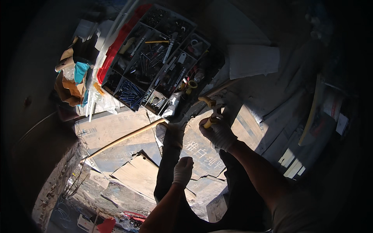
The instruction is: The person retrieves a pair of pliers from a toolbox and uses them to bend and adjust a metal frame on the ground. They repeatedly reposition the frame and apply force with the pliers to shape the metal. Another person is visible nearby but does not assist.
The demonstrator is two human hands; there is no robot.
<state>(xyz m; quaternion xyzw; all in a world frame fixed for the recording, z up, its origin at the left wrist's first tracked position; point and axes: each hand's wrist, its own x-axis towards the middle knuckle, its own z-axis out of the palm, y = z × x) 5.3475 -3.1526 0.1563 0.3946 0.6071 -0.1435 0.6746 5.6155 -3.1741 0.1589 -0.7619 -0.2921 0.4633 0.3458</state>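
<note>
In my gloved right hand [218, 134] is a yellow-handled tool [210, 122] resembling pliers, one handle in the grip and the other standing apart from it. The tool's jaws are in shadow and hard to make out. My gloved left hand [183, 171] is curled closed beside my dark trouser leg; anything inside it is hidden. Ahead of both hands lies a compartmented toolbox [182, 48], tilted in view, with screws, bits and small tools. Printed cardboard [194, 141] covers the ground beneath my hands.
A thin wooden strip [124, 138] slants across the cardboard at left. Crumpled paper and plastic packaging [72, 83] lies beside the toolbox's red edge [120, 44]. A pale sheet [253, 61] is at the back right. Rubble and wire [74, 180] lie lower left.
</note>
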